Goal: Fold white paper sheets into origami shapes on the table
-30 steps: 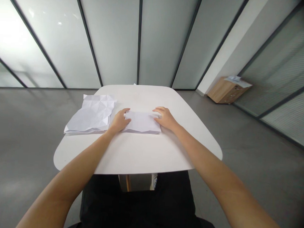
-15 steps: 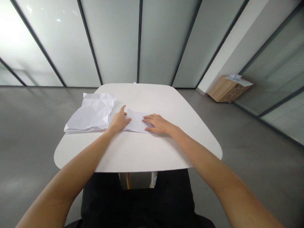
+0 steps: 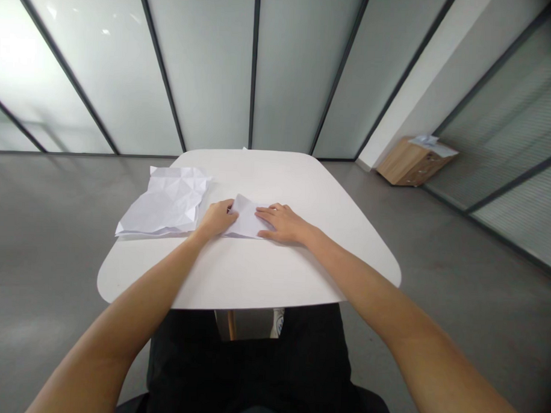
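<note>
Head view: both hands down on a small folded sheet, mid-crease

Folded paper point(image 3: 246, 222) lies flat near the middle of the white surface point(image 3: 255, 272), between the two hands and partly under both.

- Left hand point(image 3: 217, 218): fingers curled onto the paper's left edge, one corner of the sheet poking up just beside the fingertips. Can't tell if the grip pinches that edge or only presses on it.
- Right hand point(image 3: 281, 223): palm down, fingers stretched flat across the right part of the sheet. Grip is released, nothing clasped, just weight on the paper.
- Crumpled sheet point(image 3: 165, 201): larger and heavily creased. It lies to the left, just beside the left hand, and its near corner overhangs the surface edge.
- Wooden cabinet point(image 3: 410, 163) with loose papers on top stands well apart, by the far wall.

Read: this looks like the flatten-the-fold step, with one hand anchoring and the other bearing down.

Any further fold calls for one hand to keep the sheet pinned so it doesn't skate on the smooth top. The other needs a real pinch on a free edge. The raised left corner is the easiest place to take it.
</note>
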`<action>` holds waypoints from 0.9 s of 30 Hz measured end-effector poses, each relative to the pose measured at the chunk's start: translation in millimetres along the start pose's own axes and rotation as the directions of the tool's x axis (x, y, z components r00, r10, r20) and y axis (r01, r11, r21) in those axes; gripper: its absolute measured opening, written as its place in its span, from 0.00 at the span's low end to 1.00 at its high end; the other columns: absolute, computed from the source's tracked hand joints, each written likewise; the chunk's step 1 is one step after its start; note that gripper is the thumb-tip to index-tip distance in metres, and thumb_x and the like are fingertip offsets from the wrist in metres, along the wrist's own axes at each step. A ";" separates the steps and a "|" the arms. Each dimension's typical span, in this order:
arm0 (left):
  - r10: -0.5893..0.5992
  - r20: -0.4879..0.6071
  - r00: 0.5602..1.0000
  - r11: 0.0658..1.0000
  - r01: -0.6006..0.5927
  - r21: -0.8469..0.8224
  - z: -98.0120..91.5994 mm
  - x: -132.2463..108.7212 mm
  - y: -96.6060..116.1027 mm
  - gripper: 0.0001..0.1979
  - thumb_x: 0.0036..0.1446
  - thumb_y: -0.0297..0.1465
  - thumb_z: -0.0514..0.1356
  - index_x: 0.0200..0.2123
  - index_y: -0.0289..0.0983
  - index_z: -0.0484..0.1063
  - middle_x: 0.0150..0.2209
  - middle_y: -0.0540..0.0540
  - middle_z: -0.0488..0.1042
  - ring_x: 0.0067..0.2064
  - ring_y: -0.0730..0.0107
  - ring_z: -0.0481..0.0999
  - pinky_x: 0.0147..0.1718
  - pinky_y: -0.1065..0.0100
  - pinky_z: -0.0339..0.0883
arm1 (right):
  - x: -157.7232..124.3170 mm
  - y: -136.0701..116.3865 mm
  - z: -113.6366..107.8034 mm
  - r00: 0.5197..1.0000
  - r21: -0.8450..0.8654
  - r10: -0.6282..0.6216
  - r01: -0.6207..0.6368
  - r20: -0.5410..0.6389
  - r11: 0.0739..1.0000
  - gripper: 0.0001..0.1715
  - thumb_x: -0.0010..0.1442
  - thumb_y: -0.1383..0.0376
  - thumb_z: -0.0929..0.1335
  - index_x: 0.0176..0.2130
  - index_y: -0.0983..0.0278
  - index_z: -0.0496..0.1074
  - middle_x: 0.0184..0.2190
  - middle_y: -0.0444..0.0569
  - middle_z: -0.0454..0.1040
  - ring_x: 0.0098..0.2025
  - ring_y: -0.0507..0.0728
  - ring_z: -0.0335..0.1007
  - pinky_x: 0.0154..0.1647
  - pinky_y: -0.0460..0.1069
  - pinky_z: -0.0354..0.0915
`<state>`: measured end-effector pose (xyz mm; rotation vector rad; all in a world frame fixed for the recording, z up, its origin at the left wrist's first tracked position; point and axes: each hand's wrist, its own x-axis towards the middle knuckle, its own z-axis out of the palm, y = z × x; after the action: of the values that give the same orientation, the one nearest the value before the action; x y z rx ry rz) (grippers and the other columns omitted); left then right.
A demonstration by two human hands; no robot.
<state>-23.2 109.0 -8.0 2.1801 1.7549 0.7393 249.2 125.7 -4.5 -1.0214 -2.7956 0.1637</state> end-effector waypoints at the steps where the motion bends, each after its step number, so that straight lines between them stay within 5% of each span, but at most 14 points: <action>1: -0.005 -0.003 1.000 1.000 0.005 0.001 -0.8 -0.3 0.0 0.13 0.58 0.34 0.60 0.44 0.39 0.79 0.39 0.44 0.82 0.39 0.59 0.78 0.40 0.64 0.66 | 0.2 -0.3 0.0 1.000 0.003 0.001 -0.001 -0.005 1.000 0.43 0.66 0.39 0.65 0.71 0.55 0.65 0.72 0.49 0.62 0.68 0.74 0.59 0.67 0.66 0.54; 9: 0.021 0.035 0.999 1.000 -0.021 -0.001 -4.2 -1.6 2.7 0.16 0.58 0.33 0.60 0.48 0.40 0.78 0.41 0.44 0.82 0.39 0.60 0.78 0.43 0.65 0.67 | 3.3 -5.1 -2.5 1.000 -0.017 0.025 -0.025 -0.001 1.000 0.43 0.67 0.38 0.64 0.71 0.55 0.65 0.72 0.49 0.63 0.67 0.75 0.60 0.66 0.66 0.55; 16: 0.083 0.064 0.995 0.982 -0.071 -0.173 -3.3 -0.8 -0.9 0.19 0.54 0.33 0.62 0.50 0.40 0.78 0.43 0.46 0.82 0.42 0.61 0.79 0.45 0.65 0.70 | 3.7 -4.1 0.3 0.999 -0.013 0.034 -0.034 -0.034 0.999 0.39 0.70 0.41 0.62 0.70 0.56 0.66 0.71 0.51 0.64 0.66 0.73 0.60 0.64 0.66 0.56; 23: -0.005 0.006 1.000 0.987 0.006 -0.162 -2.7 -0.2 -1.2 0.17 0.56 0.35 0.63 0.48 0.37 0.78 0.39 0.45 0.82 0.38 0.63 0.78 0.39 0.66 0.70 | 3.7 -6.1 -0.2 0.997 -0.032 0.034 -0.036 -0.070 0.999 0.41 0.70 0.42 0.63 0.72 0.58 0.62 0.73 0.53 0.60 0.65 0.74 0.62 0.63 0.66 0.57; 27: -0.117 0.041 0.992 0.868 0.122 -0.481 0.9 -0.1 -3.0 0.23 0.55 0.36 0.66 0.54 0.36 0.75 0.41 0.43 0.83 0.38 0.63 0.80 0.35 0.68 0.71 | 4.6 -5.7 0.0 0.995 -0.026 0.055 -0.057 -0.078 0.998 0.38 0.71 0.44 0.62 0.72 0.57 0.63 0.74 0.53 0.59 0.66 0.73 0.60 0.64 0.65 0.57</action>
<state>-25.3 109.7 -10.2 1.7200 1.4786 1.0056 242.2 124.3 -3.1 -1.0889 -2.7091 0.0903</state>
